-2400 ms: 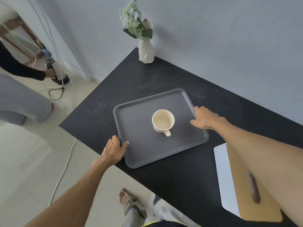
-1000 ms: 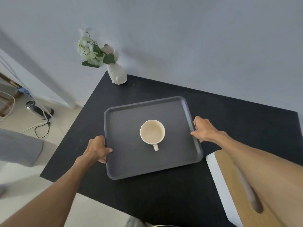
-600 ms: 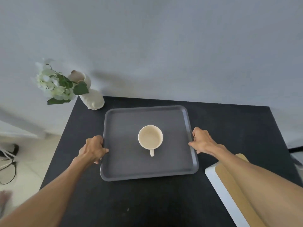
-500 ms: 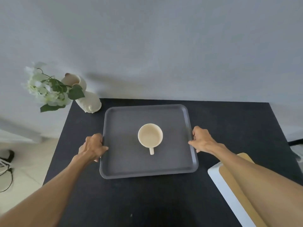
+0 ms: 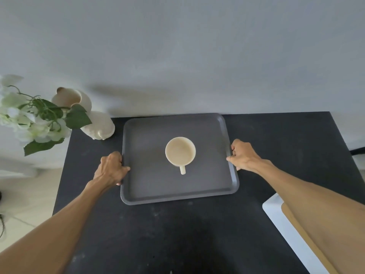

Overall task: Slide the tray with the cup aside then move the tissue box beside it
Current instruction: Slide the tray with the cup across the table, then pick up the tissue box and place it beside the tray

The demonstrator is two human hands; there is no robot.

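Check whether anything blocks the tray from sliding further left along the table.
Yes. The white vase stands just off the tray's far left corner, and the left hand sits on that edge. Bare black table lies nearer the front.

Both hands [image 5: 110, 171] on tray [image 5: 150, 192] w/ cup [image 5: 180, 152]

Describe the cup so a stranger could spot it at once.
On the black table against the grey wall lies a dark grey tray. The cup stands at its middle: cream, round, empty, its handle toward the viewer, the only thing on the tray.
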